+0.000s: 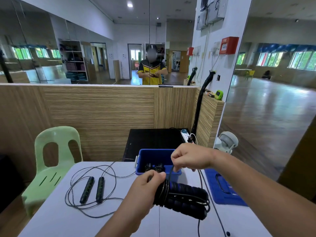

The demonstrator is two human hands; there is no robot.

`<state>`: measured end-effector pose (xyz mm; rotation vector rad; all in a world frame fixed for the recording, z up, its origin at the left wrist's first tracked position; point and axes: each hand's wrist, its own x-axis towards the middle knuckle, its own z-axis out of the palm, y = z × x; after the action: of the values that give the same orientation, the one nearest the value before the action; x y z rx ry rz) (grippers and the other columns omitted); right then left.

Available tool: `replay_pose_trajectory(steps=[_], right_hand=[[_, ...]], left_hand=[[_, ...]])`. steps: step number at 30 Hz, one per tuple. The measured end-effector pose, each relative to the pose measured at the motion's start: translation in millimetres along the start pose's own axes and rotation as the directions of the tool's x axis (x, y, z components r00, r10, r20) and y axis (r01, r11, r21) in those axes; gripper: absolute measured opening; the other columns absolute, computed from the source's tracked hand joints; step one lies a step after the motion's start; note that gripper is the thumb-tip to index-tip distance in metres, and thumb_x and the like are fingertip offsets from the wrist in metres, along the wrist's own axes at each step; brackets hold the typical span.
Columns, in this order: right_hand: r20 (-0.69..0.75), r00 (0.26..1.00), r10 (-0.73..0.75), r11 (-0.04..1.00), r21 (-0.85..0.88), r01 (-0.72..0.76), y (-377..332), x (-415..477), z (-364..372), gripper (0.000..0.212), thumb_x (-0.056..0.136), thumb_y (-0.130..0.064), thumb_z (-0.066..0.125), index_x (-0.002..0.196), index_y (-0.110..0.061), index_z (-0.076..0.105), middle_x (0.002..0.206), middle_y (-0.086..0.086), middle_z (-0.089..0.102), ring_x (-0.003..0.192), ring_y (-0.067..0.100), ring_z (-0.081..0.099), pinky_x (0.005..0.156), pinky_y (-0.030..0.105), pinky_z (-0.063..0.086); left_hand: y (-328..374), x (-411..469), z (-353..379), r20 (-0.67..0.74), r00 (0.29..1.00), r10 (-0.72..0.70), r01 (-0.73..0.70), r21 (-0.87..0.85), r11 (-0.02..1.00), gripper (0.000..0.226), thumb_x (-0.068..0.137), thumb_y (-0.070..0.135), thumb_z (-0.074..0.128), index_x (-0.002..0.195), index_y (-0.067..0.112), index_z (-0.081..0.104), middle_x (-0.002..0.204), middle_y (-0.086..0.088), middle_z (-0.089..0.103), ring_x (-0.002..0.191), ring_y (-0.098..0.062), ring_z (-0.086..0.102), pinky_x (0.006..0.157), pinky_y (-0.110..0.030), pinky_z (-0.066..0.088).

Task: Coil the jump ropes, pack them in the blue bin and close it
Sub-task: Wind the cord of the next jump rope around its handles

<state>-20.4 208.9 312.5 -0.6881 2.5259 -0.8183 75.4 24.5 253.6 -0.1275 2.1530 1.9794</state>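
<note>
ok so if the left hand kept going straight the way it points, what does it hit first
Probably the blue bin: the left hand, gripping the coiled jump rope, points at the bin's front wall just beyond its knuckles. Depth is unclear, so it might clear the rim instead.

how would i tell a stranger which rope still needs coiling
Start at the white table. Left of the blue bin, a loose rope lies spread out. Its two black handles have green bands, unlike the held blue-handled rope.

We see a blue bin (153, 155), a blue lid (220, 195), black-and-blue handles (186, 189), 2 black handles (87, 189) banded green, a pale green chair (56, 151) and a striped brown panel (102, 108).
</note>
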Motion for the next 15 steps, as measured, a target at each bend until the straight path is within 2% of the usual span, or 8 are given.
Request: replay_pose_trajectory(steps=[2,4,5,7,9,12,15], right_hand=[[-0.034,0.999,0.018,0.996,-0.082,-0.02,-10.4,-4.0,-4.4,0.038,0.088,-0.02,0.068,0.053,-0.022,0.053,0.057,-0.003,0.047,0.055,0.012,0.043,0.053,0.028,0.041],[-0.057,0.998,0.031,0.989,-0.146,-0.039,-20.6,-8.6,-6.9,0.035,0.087,-0.025,0.07,0.055,-0.021,0.055,0.059,-0.003,0.05,0.058,0.013,0.046,0.059,0.03,0.041],[-0.06,0.997,0.039,0.986,-0.159,-0.048,-24.6,-10.7,-7.6,0.033,0.087,-0.027,0.069,0.057,-0.021,0.058,0.059,-0.004,0.052,0.059,0.013,0.047,0.06,0.03,0.041],[-0.07,0.995,0.078,0.989,-0.118,-0.086,-32.9,-17.1,-6.6,0.03,0.09,-0.025,0.065,0.061,-0.021,0.062,0.057,-0.006,0.052,0.05,0.011,0.043,0.051,0.025,0.039],[-0.081,0.99,0.117,0.992,-0.042,-0.12,-39.5,-24.4,-3.6,0.026,0.092,-0.02,0.06,0.068,-0.012,0.065,0.06,0.002,0.048,0.045,0.013,0.037,0.042,0.021,0.032],[-0.101,0.986,0.134,0.989,0.071,-0.128,-43.5,-33.2,6.8,0.026,0.095,-0.02,0.056,0.078,-0.004,0.068,0.065,0.012,0.045,0.05,0.017,0.036,0.041,0.022,0.03],[-0.138,0.981,0.137,0.966,0.239,-0.101,-39.8,-36.6,22.1,0.033,0.103,-0.028,0.05,0.079,-0.011,0.066,0.054,0.001,0.046,0.045,0.012,0.037,0.041,0.022,0.031]], left_hand=[[-1.8,3.6,-0.1,0.01,1.0,0.0,0.0,-0.018,1.0,0.024,0.1,0.036,0.057,0.082,0.021,0.06,0.075,-0.002,0.059,0.058,-0.01,0.05,0.051,-0.02,0.034],[-2.7,6.1,-0.7,-0.005,1.0,0.01,-0.01,-0.058,0.998,0.014,0.1,0.033,0.059,0.096,0.031,0.072,0.091,-0.005,0.072,0.067,-0.011,0.061,0.055,-0.022,0.041],[-3.2,7.1,-1.0,-0.02,1.0,0.023,-0.024,-0.067,0.998,0.016,0.1,0.031,0.059,0.101,0.031,0.075,0.094,-0.005,0.075,0.067,-0.009,0.064,0.053,-0.02,0.043],[-5.2,10.6,-1.5,-0.058,0.997,0.054,-0.056,-0.035,0.998,0.02,0.1,0.029,0.06,0.097,0.02,0.078,0.084,-0.006,0.075,0.06,-0.006,0.064,0.048,-0.016,0.043],[-7.4,13.9,-2.4,-0.113,0.991,0.071,-0.07,0.018,0.997,0.03,0.099,0.034,0.061,0.089,0.01,0.076,0.071,-0.004,0.069,0.054,-0.007,0.059,0.045,-0.015,0.04],[-8.9,18.5,-4.5,-0.206,0.975,0.08,-0.076,0.026,0.997,0.037,0.1,0.036,0.061,0.08,0.007,0.073,0.056,0.004,0.06,0.044,-0.002,0.05,0.042,-0.012,0.035],[-6.0,20.8,-5.6,-0.253,0.963,0.092,-0.099,-0.013,0.995,0.04,0.102,0.032,0.06,0.07,0.009,0.068,0.05,0.006,0.052,0.038,-0.002,0.043,0.038,-0.012,0.032]])
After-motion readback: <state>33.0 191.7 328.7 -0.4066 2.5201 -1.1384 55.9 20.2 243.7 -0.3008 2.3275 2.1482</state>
